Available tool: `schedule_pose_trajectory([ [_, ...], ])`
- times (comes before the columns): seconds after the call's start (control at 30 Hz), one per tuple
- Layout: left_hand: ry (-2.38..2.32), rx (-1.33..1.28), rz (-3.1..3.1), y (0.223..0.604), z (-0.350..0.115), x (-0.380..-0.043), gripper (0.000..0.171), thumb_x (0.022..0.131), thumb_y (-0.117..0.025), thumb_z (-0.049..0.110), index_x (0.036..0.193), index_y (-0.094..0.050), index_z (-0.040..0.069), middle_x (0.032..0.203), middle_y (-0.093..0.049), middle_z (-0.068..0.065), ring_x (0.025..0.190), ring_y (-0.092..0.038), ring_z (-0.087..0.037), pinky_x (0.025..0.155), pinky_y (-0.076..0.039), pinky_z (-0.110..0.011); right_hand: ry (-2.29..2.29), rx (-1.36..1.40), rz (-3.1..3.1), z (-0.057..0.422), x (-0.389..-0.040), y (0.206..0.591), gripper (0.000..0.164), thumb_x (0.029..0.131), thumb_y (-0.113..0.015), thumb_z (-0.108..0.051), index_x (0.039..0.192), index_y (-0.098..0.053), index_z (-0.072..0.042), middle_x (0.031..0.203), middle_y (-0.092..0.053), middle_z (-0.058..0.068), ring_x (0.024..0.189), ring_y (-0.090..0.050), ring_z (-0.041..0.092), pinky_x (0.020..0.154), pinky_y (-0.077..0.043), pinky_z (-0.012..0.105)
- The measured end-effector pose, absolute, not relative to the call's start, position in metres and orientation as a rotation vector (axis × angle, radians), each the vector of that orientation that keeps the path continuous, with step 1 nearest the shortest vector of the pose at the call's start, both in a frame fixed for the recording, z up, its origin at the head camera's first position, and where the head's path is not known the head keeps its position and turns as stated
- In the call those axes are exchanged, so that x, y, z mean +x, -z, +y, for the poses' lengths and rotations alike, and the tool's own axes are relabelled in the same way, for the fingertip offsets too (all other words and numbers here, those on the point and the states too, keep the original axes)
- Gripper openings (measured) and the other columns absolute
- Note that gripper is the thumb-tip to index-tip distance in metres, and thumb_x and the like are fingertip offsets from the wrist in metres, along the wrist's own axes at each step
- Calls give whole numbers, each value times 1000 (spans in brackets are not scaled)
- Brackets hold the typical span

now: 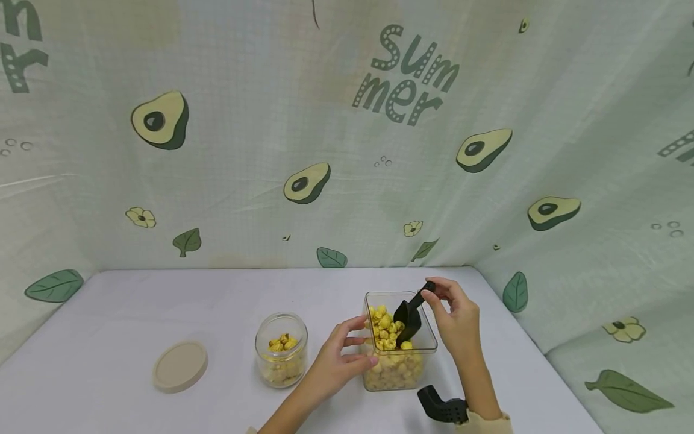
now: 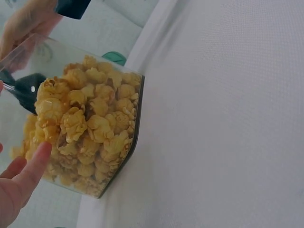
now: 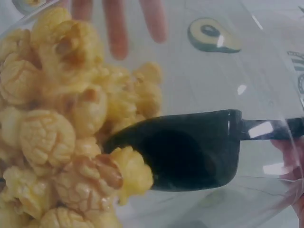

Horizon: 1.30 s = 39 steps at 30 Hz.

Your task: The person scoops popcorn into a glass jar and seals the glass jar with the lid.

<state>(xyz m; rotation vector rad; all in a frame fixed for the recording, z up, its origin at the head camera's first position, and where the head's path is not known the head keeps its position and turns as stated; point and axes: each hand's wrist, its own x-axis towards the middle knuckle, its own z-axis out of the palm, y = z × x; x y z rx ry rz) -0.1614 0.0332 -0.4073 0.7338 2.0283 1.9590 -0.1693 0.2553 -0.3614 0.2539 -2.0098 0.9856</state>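
While right hand pinches scoop, left hand flanks container, fingers apart; scoop likely light, stiff; handle best hold.

Decent gap between the lid and the round jar, but the left hand kinda blocks going from there to the square container.

Shows black on the scoop inside the clear square container, yellow with browner patches on the popcorn there. Left of that container, shows beige on the round lid; beneath the container, white on the tabletop; behind it, yellow-and-green avocados, green leaves and dull-green lettering on a pale backdrop.
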Motion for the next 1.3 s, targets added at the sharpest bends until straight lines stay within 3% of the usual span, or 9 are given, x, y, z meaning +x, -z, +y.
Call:
schedule_pose_trajectory([
  [0.3,-1955,732,2041,406,34,-161,63,84,-69,21,139,-39,14,140,-36,-13,119,-46,-32,88,-52,-30,-1023,218,-2066,257,-168,360,24,78,-70,3,101,-63,0,78,-67,9,76,-54,-6,71,-42,4],
  [0.6,-1946,714,2061,404,34,-160,63,83,-69,21,138,-39,15,140,-37,-13,119,-46,-32,89,-52,-31,-920,120,-2338,260,-154,343,23,81,-72,-13,100,-62,-5,77,-66,0,71,-54,3,63,-46,16],
  [0.83,-1943,702,2069,404,34,-160,63,83,-70,21,138,-40,15,139,-37,-13,119,-46,-33,89,-52,-34,-948,-25,-2477,259,-149,335,29,85,-68,-24,107,-62,-7,85,-71,6,82,-61,19,68,-49,25],
  [1.0,-1942,703,2067,405,34,-160,62,84,-69,21,138,-40,16,140,-37,-13,119,-46,-32,89,-52,-34,-986,-29,-2461,262,-150,338,26,87,-66,-22,107,-63,-6,88,-71,9,88,-65,26,73,-52,33],
  [1.17,-1941,710,2063,406,34,-160,62,84,-69,22,138,-40,16,140,-37,-12,119,-46,-31,90,-52,-34,-1046,-9,-2432,265,-155,346,25,88,-65,-21,108,-63,-7,88,-71,7,85,-65,12,81,-52,35],
  [1.3,-1945,719,2058,406,34,-161,62,84,-69,22,138,-39,16,140,-37,-12,119,-46,-31,90,-52,-34,-1132,6,-2409,267,-159,352,26,89,-64,-22,109,-62,-6,90,-71,9,83,-60,-1,89,-51,45],
])
